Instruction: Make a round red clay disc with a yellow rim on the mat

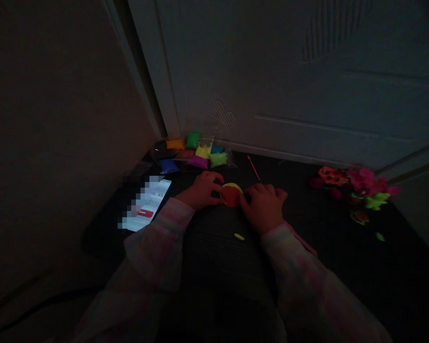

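With the clock face centred on the flat, round, orange-red disc with a yellow band along its far edge (230, 197), which lies on the dark tabletop (214, 228) between the two hands, the left hand (201, 191) sits at nine o'clock, its thumb and forefinger curved and parted with a gap between them, the thumb tip at the disc's near-left edge. The right hand (262, 205) sits at three o'clock, its thumb side reaching the disc's right edge and its other fingers bent close together; whether they pinch anything underneath I cannot tell in the dim light. A small pink piece (280, 192) shows just past its knuckles, and a slim pink bar (301, 238) runs beside that sleeve at four o'clock. At six o'clock, near the disc, lies a short, yellow, rounded strip (239, 236). A thin, reddish stick (253, 167) points away at one o'clock, while a cluster of soft, many-coloured packets in clear plastic (199, 162) rests at eleven. A lit phone (148, 209) lies between eight and nine; well off at three are pink, red and green flower-like shapes (361, 180), with a small green leaf-shaped piece (380, 236) just below three
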Demonstrator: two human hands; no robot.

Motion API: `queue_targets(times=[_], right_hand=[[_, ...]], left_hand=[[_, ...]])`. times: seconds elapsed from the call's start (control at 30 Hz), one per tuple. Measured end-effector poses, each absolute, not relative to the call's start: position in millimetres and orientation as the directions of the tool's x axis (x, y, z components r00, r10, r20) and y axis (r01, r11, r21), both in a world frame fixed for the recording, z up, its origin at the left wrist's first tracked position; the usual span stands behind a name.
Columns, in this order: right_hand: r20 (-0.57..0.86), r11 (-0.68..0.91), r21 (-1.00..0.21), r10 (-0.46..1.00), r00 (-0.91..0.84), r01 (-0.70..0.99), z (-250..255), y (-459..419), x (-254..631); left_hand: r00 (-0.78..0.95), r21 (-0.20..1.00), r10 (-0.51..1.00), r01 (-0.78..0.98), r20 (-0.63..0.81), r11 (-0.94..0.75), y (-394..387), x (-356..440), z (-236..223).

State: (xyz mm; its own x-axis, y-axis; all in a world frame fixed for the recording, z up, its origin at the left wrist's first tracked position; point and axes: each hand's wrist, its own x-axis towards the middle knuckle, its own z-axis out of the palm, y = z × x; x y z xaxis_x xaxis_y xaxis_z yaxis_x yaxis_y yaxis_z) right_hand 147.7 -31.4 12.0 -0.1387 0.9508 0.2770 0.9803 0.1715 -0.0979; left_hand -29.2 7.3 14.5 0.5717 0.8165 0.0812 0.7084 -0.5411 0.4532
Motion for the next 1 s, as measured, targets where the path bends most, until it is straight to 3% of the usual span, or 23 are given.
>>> queue_targets(times=[0.77, 1.0], right_hand=[[0.265, 0.141, -0.135, 0.959, -0.101, 0.981, 8.3, -22.4, 139.5], [0.336, 0.105, -0.220, 0.941, -0.026, 0.970, 11.9, -22.3, 144.9]], left_hand=[[0.618, 0.421, 0.782, 0.688, 0.087, -0.591, 6.6, -25.7, 11.6], [0.624, 0.355, 0.775, 0.704, 0.105, -0.615, 8.5, -26.3, 9.9]])
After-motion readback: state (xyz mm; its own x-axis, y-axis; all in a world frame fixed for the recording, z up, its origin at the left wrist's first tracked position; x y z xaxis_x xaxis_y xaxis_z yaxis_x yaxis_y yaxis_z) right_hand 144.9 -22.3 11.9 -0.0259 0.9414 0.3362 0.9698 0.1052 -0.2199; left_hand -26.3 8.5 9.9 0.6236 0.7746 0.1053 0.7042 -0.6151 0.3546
